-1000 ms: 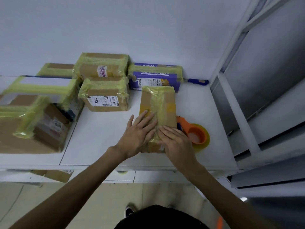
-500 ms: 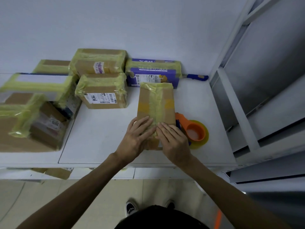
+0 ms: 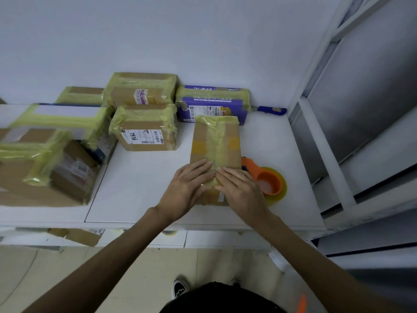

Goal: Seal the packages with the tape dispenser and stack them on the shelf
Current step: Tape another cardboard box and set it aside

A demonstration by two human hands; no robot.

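A narrow brown cardboard package (image 3: 216,141) lies lengthwise on the white table (image 3: 140,188), with a strip of yellowish tape running down its top. My left hand (image 3: 187,188) and my right hand (image 3: 239,188) lie flat side by side on the near end of the package, fingers straight, pressing on the tape. The orange tape dispenser (image 3: 267,180) with its yellowish roll rests on the table just right of my right hand, held by neither hand.
Several taped packages stand at the back and left: a labelled box (image 3: 146,129), one behind it (image 3: 140,91), a purple box (image 3: 214,105) and large boxes (image 3: 45,159). A blue-handled tool (image 3: 272,110) lies by the wall. Grey metal shelving (image 3: 338,136) rises at the right.
Both hands have drawn together on the near end of the package, fingertips now meeting over the tape strip. The dispenser has stayed where it lay.
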